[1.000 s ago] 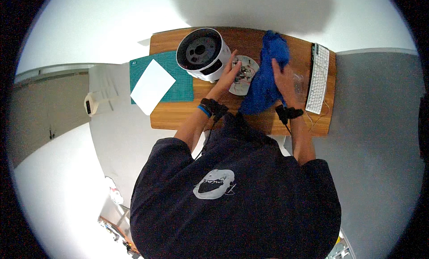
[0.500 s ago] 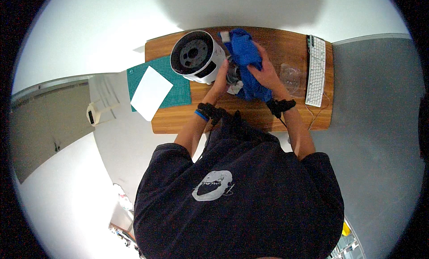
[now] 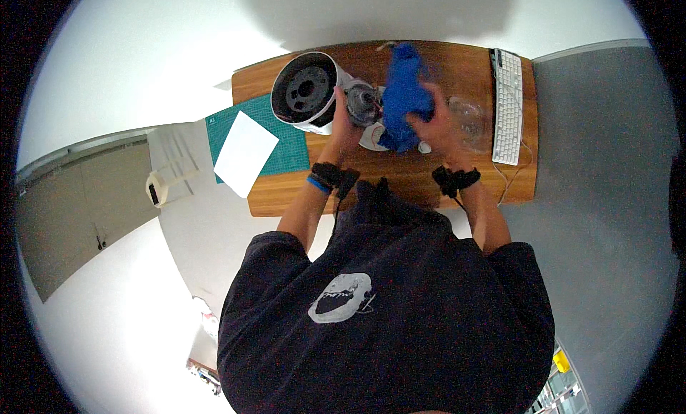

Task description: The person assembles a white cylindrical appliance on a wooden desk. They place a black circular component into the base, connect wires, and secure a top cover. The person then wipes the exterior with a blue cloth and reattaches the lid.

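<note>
My left hand point(image 3: 345, 130) is closed on the left side of a clear, round container-like thing point(image 3: 363, 104), whose exact kind I cannot make out. Just left of that hand stands a white drum-shaped appliance point(image 3: 323, 122), tilted toward me, with a dark inside and a round hub. A bunched blue cloth point(image 3: 406, 85) is in my right hand point(image 3: 441, 131), which is smeared by motion. The cloth lies right beside the clear thing. Below them on the table are a small white piece with a reddish line point(image 3: 373, 138) and a small round white thing point(image 3: 424, 148).
A white sheet point(image 3: 246, 154) overlaps the green cutting mat point(image 3: 289, 160) on the wooden table point(image 3: 286, 196). On the right, a clear plastic piece point(image 3: 468, 121) lies near a white keyboard point(image 3: 507, 106) with its cable. A pale wall rises behind the table.
The blue cloth and my right hand have shifted right, uncovering more of the clear thing. My left hand has moved slightly left. The head view has shifted a little.
</note>
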The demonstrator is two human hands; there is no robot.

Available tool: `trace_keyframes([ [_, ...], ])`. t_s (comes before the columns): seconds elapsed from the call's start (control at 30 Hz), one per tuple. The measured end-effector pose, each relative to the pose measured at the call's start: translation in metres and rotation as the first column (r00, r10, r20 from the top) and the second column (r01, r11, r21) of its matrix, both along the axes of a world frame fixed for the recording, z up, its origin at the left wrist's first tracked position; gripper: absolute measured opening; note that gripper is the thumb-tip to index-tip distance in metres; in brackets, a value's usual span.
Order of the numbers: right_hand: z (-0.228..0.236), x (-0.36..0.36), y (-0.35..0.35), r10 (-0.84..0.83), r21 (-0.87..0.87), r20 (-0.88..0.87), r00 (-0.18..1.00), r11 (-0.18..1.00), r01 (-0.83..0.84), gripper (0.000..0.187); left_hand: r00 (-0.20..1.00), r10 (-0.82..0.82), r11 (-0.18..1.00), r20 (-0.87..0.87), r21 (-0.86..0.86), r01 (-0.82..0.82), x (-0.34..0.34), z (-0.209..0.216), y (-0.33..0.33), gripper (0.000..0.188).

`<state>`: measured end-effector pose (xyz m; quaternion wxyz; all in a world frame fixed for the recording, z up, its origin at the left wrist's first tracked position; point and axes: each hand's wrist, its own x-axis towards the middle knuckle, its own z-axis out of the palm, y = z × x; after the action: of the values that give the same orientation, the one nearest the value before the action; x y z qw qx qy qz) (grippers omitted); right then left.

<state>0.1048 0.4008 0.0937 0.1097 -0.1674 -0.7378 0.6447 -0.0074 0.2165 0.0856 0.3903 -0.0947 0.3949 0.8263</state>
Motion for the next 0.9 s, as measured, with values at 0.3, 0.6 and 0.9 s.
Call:
trace_keyframes([
  [0.3,0.009,-0.01,0.005,0.047,0.524,-0.131,0.99,0.851,0.029,0.061,0.984,0.167,0.983,0.068,0.071,-0.172,0.004,-0.026,0.006,0.073],
  [0.6,-0.095,0.034,0.098,-0.312,0.077,0.215,0.925,0.95,0.302,0.069,0.997,0.039,0.992,-0.065,0.123,-0.031,-0.014,0.008,-0.012,0.082],
  [0.9,-0.06,0.005,-0.002,0.257,-0.401,0.096,0.962,0.894,-0.198,0.102,0.993,0.045,0.947,0.107,0.313,-0.077,0.0,-0.002,0.024,0.077],
])
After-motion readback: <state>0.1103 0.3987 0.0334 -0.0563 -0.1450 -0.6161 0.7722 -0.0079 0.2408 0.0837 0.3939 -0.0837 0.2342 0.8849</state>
